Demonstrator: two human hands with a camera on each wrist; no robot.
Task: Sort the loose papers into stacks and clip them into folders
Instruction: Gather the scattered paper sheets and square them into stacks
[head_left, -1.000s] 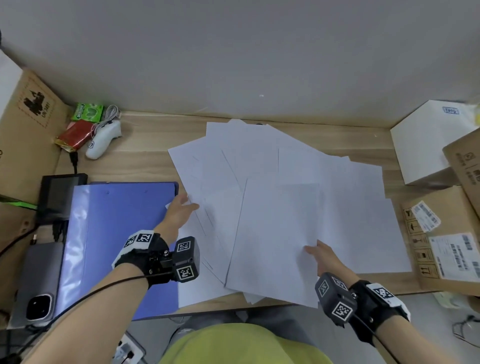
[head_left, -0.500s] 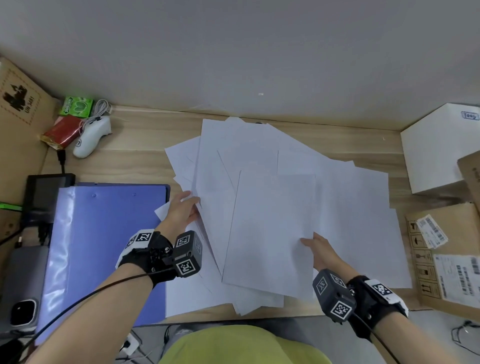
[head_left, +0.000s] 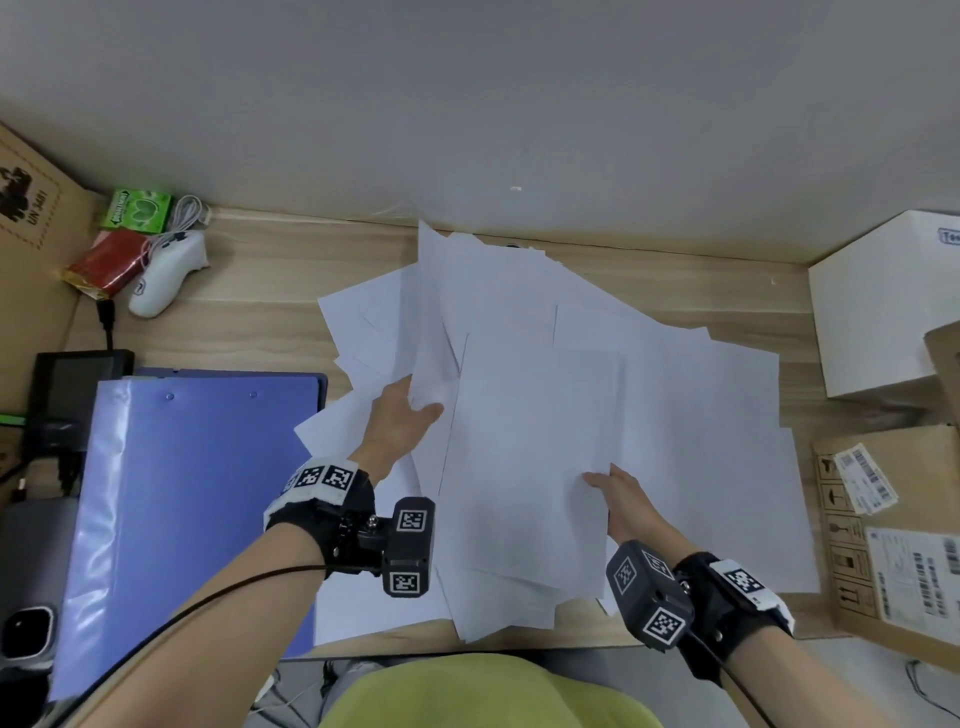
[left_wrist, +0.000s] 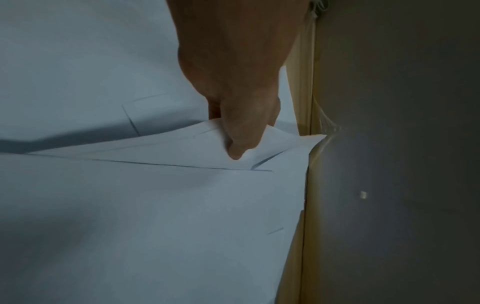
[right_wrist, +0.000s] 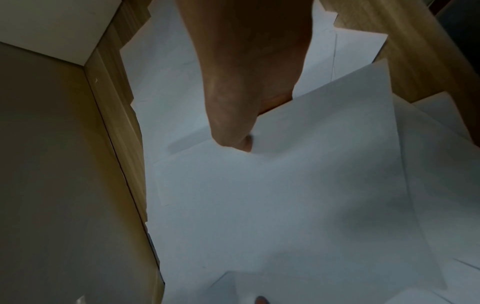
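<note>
Several loose white papers lie fanned over the middle of the wooden desk. My left hand pinches the left edge of a few sheets, thumb on top, and lifts them up off the pile. My right hand grips the right edge of the top sheets, thumb over the paper and fingers hidden underneath. A blue folder lies closed at the left, partly under the papers.
A white game controller, a red packet and a green box sit at the back left. A phone and a black device lie left of the folder. Cardboard boxes and a white box stand at the right.
Both hands have drawn the sheets together toward the middle. The left hand moved right and now lifts the left sheets, which stand up off the pile.
</note>
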